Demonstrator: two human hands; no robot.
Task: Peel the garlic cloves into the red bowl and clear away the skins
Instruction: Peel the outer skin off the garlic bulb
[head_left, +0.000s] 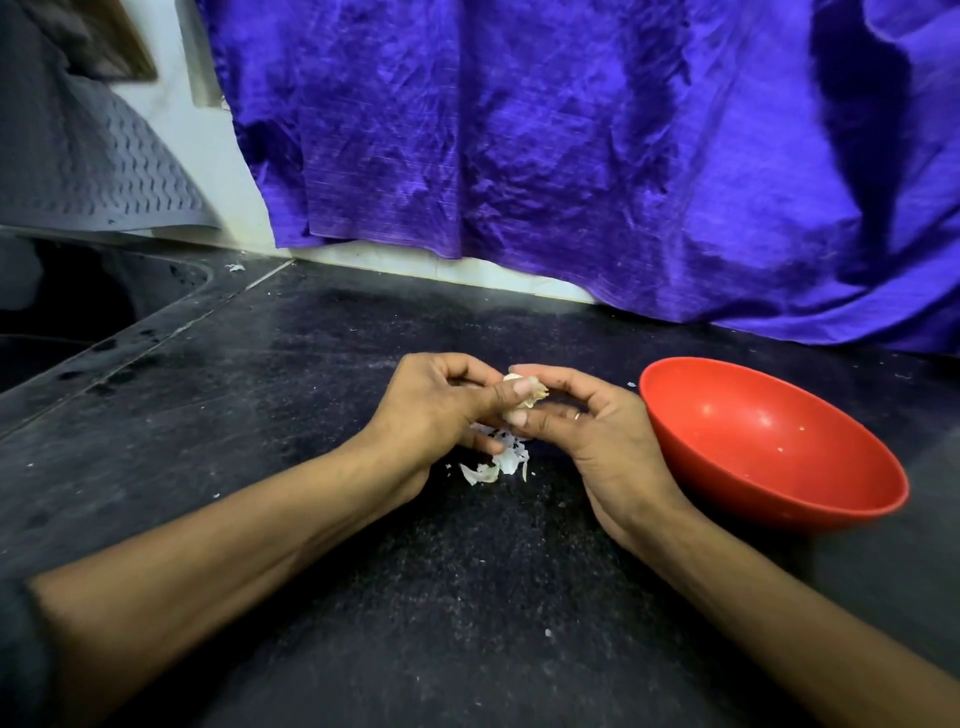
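Garlic clove (519, 397) pale, papery skin partly loose, pinched above bench (260, 415) between left hand (434, 410) and right hand (587, 431), both grips clamped on it. White skins (496, 465) heaped beneath. Red bowl (769, 441) just right, tilted.

Both hands meet over a dark counter (260, 415), the left hand (431, 410) and right hand (587, 431) pinching one piece of garlic (519, 397) between their fingers. Papery skins (493, 465) lie just below. A red bowl (769, 441) sits right; purple cloth (571, 156) hangs behind.
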